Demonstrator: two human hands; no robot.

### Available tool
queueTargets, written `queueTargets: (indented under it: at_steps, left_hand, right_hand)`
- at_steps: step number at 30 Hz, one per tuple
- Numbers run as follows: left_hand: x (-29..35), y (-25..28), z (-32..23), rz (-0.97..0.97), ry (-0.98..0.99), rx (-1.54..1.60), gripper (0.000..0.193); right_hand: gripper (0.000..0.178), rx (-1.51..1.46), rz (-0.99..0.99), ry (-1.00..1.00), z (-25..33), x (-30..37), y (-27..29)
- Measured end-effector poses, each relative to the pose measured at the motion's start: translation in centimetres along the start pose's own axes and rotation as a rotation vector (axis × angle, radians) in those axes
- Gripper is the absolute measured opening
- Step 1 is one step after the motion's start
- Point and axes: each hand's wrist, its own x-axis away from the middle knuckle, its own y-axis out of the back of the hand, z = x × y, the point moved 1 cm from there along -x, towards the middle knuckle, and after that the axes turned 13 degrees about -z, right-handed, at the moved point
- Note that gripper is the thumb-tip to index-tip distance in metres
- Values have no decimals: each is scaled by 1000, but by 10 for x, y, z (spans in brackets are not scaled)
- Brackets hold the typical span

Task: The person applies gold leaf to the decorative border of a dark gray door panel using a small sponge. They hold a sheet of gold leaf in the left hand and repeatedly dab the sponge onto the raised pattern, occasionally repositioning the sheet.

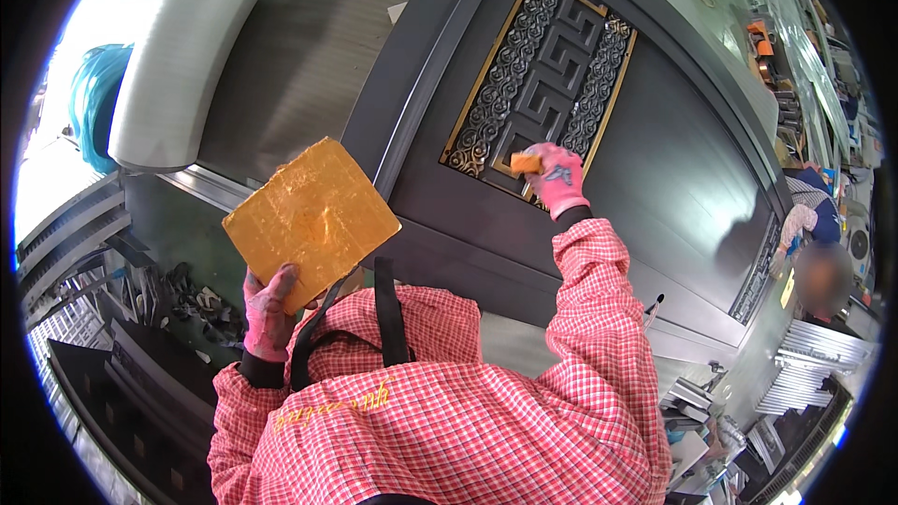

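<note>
My left hand (269, 310), in a pink glove, grips the lower corner of a flat square board (313, 220) smeared with gold-orange paint. The board is tilted up beside the door's near edge. In my right hand (558, 178), also gloved in pink, is a small orange sponge block (526, 164) held between the fingers. That hand is at the lower end of the carved panel (538, 84) set in a dark grey door (655, 150). Gold runs along parts of the panel's border and raised pattern. Whether the sponge touches the panel, I cannot tell.
A large white roll (192, 56) lies at the upper left, by a teal coil of wrap (95, 103). Dark metal profiles (112, 383) are stacked at the lower left. Another person (812, 215) is at the door's far right end, near silvery bars (809, 365).
</note>
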Motion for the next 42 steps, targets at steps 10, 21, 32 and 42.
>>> queueTargets:
  at_steps: [10, 21, 32, 42]
  left_hand:
    - [-1, 0, 4, 17, 15, 21, 43]
    - [-3, -14, 11, 71, 4, 14, 39]
    - [1, -27, 23, 120, 87, 97, 41]
    - [4, -24, 9, 49, 67, 104, 38]
  right_hand:
    - [35, 39, -64, 9, -6, 5, 2]
    - [41, -1256, 156, -599, 79, 6, 49]
    - [40, -643, -133, 309, 202, 21, 78]
    - [36, -942, -164, -295, 143, 26, 68]
